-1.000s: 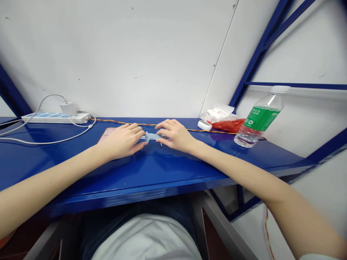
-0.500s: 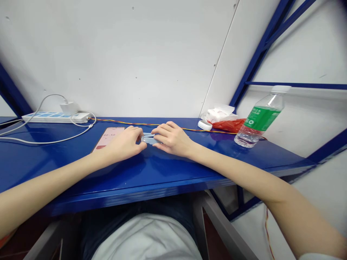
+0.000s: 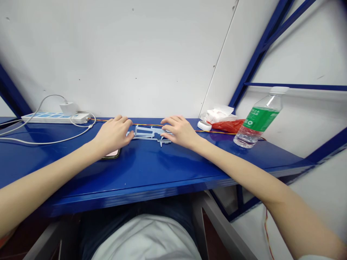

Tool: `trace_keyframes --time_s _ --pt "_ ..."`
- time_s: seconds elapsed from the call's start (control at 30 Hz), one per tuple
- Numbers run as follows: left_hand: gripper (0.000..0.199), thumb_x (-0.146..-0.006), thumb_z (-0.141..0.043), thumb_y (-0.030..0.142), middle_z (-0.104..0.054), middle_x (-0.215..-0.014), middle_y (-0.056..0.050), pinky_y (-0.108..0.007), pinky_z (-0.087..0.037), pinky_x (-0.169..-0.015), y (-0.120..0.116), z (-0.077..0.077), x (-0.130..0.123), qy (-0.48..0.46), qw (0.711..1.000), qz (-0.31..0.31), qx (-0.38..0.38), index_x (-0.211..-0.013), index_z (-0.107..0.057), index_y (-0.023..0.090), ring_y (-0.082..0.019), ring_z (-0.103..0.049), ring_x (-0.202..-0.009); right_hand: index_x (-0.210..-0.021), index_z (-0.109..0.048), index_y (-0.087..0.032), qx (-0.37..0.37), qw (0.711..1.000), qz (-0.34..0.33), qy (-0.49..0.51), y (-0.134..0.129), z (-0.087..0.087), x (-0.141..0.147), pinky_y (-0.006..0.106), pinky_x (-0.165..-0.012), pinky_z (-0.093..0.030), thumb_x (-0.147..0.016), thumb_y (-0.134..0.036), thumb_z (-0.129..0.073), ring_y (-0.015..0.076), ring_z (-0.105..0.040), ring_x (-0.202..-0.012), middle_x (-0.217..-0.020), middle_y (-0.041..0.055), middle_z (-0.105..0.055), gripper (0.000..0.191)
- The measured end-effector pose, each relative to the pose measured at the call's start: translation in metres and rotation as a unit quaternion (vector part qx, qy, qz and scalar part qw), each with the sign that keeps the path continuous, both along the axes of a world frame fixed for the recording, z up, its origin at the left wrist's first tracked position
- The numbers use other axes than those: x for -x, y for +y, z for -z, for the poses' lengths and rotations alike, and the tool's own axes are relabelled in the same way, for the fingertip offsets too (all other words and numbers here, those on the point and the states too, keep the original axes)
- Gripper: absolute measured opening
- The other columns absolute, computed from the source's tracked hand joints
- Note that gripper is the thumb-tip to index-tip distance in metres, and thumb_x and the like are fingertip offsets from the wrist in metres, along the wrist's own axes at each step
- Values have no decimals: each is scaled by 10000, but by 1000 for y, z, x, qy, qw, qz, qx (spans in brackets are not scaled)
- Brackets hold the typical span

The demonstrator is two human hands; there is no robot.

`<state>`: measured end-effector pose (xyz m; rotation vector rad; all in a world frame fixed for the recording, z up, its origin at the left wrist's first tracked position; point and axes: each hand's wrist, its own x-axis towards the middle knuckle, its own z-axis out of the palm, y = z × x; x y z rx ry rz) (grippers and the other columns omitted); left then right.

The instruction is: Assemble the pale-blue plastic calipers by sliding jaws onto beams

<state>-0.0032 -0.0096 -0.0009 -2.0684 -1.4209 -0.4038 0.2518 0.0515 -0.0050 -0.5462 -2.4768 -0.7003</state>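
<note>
Pale blue-grey plastic pieces (image 3: pixel 145 131) lie between my hands on the blue table. They form a long narrow frame, and at the right end a small caliper-like piece (image 3: pixel 162 141) has a pointed jaw. My left hand (image 3: pixel 115 133) rests at the left end, fingers curved, with a gap between thumb and forefinger. Beside the right end is my right hand (image 3: pixel 177 130), its fingers spread and partly covering the pieces. Whether the fingertips touch the plastic is hard to tell. Under my left wrist a phone (image 3: pixel 112 154) shows only its near corner.
A power strip (image 3: pixel 54 117) with a white charger and cables lies at the left. To the right are a water bottle (image 3: pixel 257 121), a white oval device (image 3: pixel 204 125), a tissue pack (image 3: pixel 220 113) and a red plastic bag (image 3: pixel 229 125). A wall stands behind.
My hands have moved apart, and the plastic pieces, mostly hidden between them before, now lie exposed. My left hand has shifted left over the phone, whose visible corner sits farther right and nearer.
</note>
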Motion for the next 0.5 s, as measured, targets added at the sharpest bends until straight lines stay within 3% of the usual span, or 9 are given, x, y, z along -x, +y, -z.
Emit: trace_keyframes --time_s 0.1,0.23,0.3,0.5 --pt "289 -848 -366 260 -661 -849 -109 -372 -490 -711 0 -2 1 10 1000 7 6 -844 -635 155 -259 -585 -874 -859 -660 -195 16 1000 10 14 1 -1 -2 382 -824 -375 -899 -326 -526 230 -537 -973 -1048 91 -644 192" --pt "262 -857 -365 214 -652 -856 -71 -317 -488 -760 -9 0 -14 20 989 136 55 -892 -621 167 -204 -579 -861 -832 -657 -192 14 999 -28 24 -9 2 7 370 -814 -380 -900 -325 -528 220 -544 -984 -1069 84 -644 198" --pt "261 -866 -368 223 -641 -797 -72 -329 -491 -767 -13 3 -20 27 989 132 63 -835 -621 164 -209 -582 -832 -821 -661 -180 17 998 -50 18 -15 3 10 377 -815 -389 -898 -314 -529 224 -547 -987 -1084 96 -643 203" --pt "270 -878 -375 252 -659 -945 -84 -372 -488 -809 -7 6 -16 37 989 110 96 -932 -625 164 -243 -572 -959 -777 -656 -170 71 994 -77 -11 -16 3 8 385 -842 -419 -871 -336 -569 226 -547 -990 -1104 101 -631 209"
